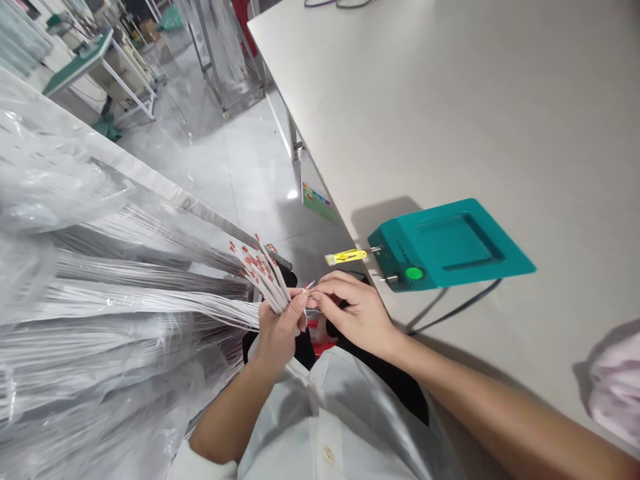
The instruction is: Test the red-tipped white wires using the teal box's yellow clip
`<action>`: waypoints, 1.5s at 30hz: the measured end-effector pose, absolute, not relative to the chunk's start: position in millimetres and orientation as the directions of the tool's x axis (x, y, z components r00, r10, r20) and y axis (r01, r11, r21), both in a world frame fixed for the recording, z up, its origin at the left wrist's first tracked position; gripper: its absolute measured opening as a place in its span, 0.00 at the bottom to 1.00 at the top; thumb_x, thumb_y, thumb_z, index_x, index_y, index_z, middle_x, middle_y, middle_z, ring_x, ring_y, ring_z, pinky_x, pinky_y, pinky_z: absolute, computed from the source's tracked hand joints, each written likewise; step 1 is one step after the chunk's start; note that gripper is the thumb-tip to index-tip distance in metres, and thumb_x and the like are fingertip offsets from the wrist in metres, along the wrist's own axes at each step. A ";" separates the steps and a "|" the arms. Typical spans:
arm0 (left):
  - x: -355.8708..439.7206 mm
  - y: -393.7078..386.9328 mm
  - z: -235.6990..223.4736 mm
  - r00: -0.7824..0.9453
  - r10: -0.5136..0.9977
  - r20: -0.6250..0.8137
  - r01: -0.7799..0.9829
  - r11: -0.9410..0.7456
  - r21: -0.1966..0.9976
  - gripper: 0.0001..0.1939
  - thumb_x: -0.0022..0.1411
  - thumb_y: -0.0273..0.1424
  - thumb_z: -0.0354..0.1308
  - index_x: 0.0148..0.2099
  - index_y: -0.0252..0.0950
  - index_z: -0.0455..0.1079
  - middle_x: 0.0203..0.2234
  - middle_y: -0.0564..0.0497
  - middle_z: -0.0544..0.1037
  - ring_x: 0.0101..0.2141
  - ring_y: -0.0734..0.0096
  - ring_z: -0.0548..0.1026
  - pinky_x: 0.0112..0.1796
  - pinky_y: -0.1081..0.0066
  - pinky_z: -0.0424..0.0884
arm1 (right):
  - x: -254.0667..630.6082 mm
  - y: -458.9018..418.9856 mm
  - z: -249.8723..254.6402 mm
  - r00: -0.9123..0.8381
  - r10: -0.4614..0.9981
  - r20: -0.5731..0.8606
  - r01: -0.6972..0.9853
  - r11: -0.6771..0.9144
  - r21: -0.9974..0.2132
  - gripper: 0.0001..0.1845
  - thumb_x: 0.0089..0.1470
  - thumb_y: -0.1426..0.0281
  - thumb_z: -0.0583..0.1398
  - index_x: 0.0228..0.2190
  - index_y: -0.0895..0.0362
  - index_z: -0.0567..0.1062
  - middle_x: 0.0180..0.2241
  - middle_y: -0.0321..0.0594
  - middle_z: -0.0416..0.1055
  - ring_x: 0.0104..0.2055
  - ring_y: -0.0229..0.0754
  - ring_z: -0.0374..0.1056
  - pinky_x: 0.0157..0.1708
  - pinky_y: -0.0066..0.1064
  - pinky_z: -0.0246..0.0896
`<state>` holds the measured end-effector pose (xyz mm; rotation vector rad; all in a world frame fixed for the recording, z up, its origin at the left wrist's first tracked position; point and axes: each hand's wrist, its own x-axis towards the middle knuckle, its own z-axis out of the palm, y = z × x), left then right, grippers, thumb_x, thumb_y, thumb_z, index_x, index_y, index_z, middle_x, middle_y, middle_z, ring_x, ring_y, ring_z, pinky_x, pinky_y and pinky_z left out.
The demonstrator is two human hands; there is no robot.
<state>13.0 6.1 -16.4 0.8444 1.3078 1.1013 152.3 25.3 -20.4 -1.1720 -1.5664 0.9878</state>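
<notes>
A bundle of thin white cords with reddish tips [261,268] stands up out of my left hand [280,333], whose fingers are closed around it. My right hand [353,307] meets the left one at the fingertips, thumb and forefinger pinched together. Between the two hands pokes a small cord end [309,287]; its details are too fine to make out. To the right, a teal box-shaped device [450,247] with a green button sits at the table edge. A yellow clip [346,257] juts from its front, just above my right hand.
The pale table [450,120] fills the right side, with a dark cable [457,308] behind the device and a pinkish cloth [617,387] at the far right. Long white cords [140,300] under clear plastic hang on the left. A wheeled rack [220,60] stands beyond on the shiny floor.
</notes>
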 end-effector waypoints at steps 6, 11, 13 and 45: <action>9.1 6.2 -15.4 -0.076 0.949 -0.306 -0.102 0.298 0.949 0.10 0.55 0.36 0.59 0.34 0.33 0.72 0.22 0.52 0.75 0.15 0.84 0.60 0.18 0.77 0.57 | 154.0 23.7 -25.1 -0.038 0.987 0.154 0.219 0.158 -0.963 0.09 0.56 0.67 0.54 0.34 0.55 0.73 0.32 0.40 0.71 0.32 0.38 0.69 0.31 0.30 0.66; 8.6 4.7 -11.4 0.012 0.953 -0.304 -0.018 0.304 0.953 0.12 0.55 0.37 0.58 0.30 0.32 0.73 0.14 0.56 0.67 0.16 0.82 0.59 0.19 0.77 0.56 | 152.0 22.7 -20.5 -0.126 0.960 0.251 0.212 0.273 -0.938 0.07 0.54 0.70 0.56 0.34 0.56 0.74 0.31 0.40 0.73 0.31 0.37 0.70 0.30 0.28 0.67; 8.8 4.8 -8.7 0.023 0.951 -0.308 0.001 0.309 0.951 0.12 0.55 0.37 0.58 0.29 0.32 0.73 0.14 0.56 0.66 0.16 0.81 0.58 0.19 0.77 0.55 | 153.2 23.0 -19.8 -0.161 0.926 0.342 0.306 0.376 -0.875 0.08 0.55 0.73 0.55 0.32 0.57 0.74 0.29 0.40 0.73 0.31 0.37 0.70 0.30 0.27 0.66; 6.8 3.3 -8.5 -0.039 0.930 -0.365 0.011 0.365 0.931 0.10 0.50 0.33 0.61 0.34 0.34 0.68 0.12 0.60 0.63 0.15 0.81 0.60 0.19 0.77 0.58 | 157.4 22.6 -10.2 -0.394 0.823 0.410 0.559 0.568 -0.604 0.10 0.56 0.73 0.50 0.32 0.58 0.71 0.31 0.44 0.72 0.30 0.38 0.69 0.29 0.29 0.66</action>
